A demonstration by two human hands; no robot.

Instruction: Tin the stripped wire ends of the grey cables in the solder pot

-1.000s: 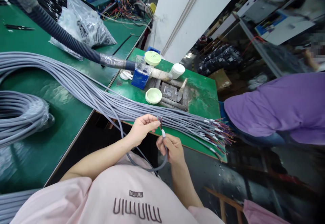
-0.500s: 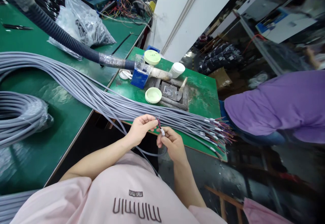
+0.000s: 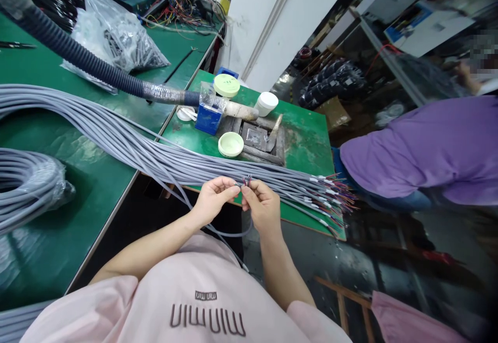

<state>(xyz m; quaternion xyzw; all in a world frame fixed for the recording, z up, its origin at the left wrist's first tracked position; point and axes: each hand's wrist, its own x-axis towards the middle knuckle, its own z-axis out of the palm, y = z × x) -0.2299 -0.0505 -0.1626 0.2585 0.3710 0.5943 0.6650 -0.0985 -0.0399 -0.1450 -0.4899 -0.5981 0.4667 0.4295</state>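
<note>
Both my hands are close together over the front edge of the small green bench. My left hand (image 3: 213, 201) pinches a grey multi-core cable (image 3: 229, 234) near its stripped end, and my right hand (image 3: 261, 204) closes on the same end. Thin coloured wires (image 3: 246, 180) fan out between my fingertips. Below my hands the cable hangs in a slack loop. A long bundle of grey cables (image 3: 175, 161) runs behind my hands, its stripped ends with white sleeves (image 3: 327, 195) fanning out to the right.
A plastic-wrapped cable coil (image 3: 27, 187) lies on the green workbench (image 3: 70, 229). The small bench (image 3: 307, 125) holds a metal tray (image 3: 260, 138), pale green lids and a blue box. A corrugated hose (image 3: 78, 63) crosses above. A person in a purple shirt (image 3: 420, 151) leans at right.
My hands have come closer together around the cable end. The white sleeve no longer shows, and the cable loop below my hands hangs higher and shallower. The view has shifted slightly.
</note>
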